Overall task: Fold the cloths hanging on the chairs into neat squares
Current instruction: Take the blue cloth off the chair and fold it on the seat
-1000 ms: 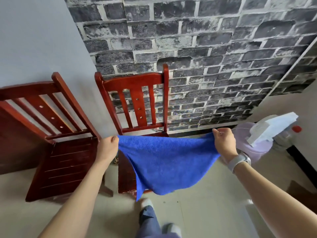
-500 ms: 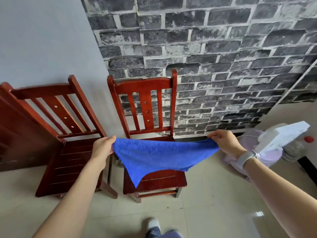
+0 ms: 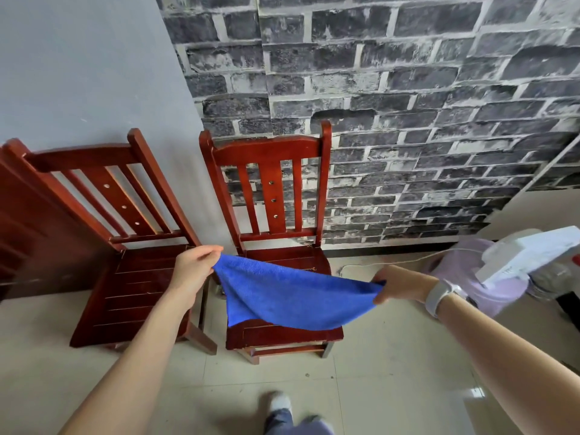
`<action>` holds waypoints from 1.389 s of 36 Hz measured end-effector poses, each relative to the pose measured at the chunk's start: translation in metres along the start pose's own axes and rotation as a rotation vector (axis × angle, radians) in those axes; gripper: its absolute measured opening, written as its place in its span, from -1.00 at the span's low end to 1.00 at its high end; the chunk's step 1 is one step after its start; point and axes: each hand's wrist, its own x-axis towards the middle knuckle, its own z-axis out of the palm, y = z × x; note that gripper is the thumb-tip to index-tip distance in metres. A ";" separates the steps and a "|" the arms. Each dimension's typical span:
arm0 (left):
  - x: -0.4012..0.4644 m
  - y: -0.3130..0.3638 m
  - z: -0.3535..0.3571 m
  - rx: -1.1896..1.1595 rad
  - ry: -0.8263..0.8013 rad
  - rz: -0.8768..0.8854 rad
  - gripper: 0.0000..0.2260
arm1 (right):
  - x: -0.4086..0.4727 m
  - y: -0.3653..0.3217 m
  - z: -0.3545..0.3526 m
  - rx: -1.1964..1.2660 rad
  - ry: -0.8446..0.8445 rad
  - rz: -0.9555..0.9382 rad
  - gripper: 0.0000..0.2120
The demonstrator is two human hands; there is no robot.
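Two hands pinch a blue cloth above a chair seat.

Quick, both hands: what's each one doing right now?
Left hand: closed, pinching one corner of the blue cloth.
Right hand: closed, pinching the opposite corner.

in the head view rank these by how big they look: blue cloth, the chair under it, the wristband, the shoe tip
1. chair under the cloth
2. blue cloth
3. and 4. wristband and shoe tip: they look alike, so no ranking.
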 end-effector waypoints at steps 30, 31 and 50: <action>0.151 -0.004 0.001 0.662 0.169 0.355 -0.85 | 0.112 -0.048 -0.054 0.160 0.877 0.128 -0.81; 0.156 -0.008 -0.001 0.677 0.167 0.365 -0.84 | 0.115 -0.052 -0.052 0.169 0.887 0.120 -0.82; 0.146 -0.216 0.009 1.033 -0.283 0.158 -0.84 | 0.161 0.018 0.153 0.164 0.137 0.237 -0.81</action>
